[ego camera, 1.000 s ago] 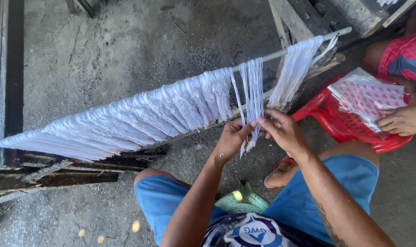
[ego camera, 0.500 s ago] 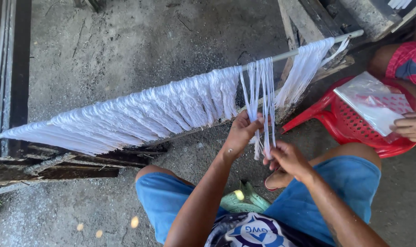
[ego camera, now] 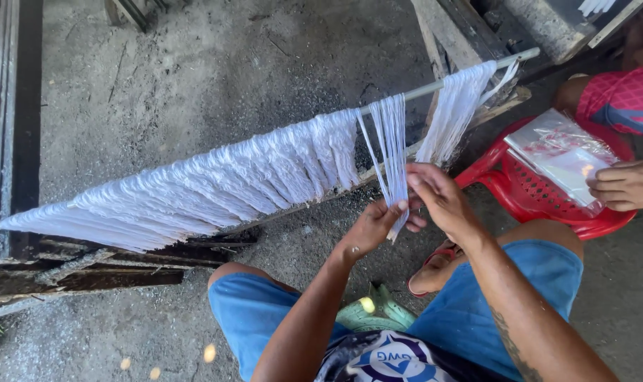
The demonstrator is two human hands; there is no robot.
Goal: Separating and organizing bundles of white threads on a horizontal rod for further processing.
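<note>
both hands work one thin hank of white strands [ego camera: 392, 152] that hangs from a pale rod [ego camera: 435, 86]. the left hand [ego camera: 374, 226] is closed on the hank's lower end, fingers curled around it, and the right hand [ego camera: 438, 198] sits just beside it, fingertips pinched together on the same strands a little higher up. above the hands the hank runs up to the rod, set apart from its neighbours by a gap on each side.

to the left of the hands a long row of white bundles [ego camera: 215, 180] drapes from the same rod; up and to the right hangs another bundle [ego camera: 456, 110]. one loose strand slants from the big row across to the held hank, so pulling down hard could drag part of that row along or tangle the two. a sharp tug might also snap thin strands or slide the rod, whose seat at either end i cannot make out.

farther right, a red plastic stool [ego camera: 534, 198] carries a clear bag [ego camera: 558, 152], with another person's hand [ego camera: 626, 185] resting on its edge. if the hank slips free, its end could fall to the dusty floor [ego camera: 194, 78] below the hands and get dirty.
</note>
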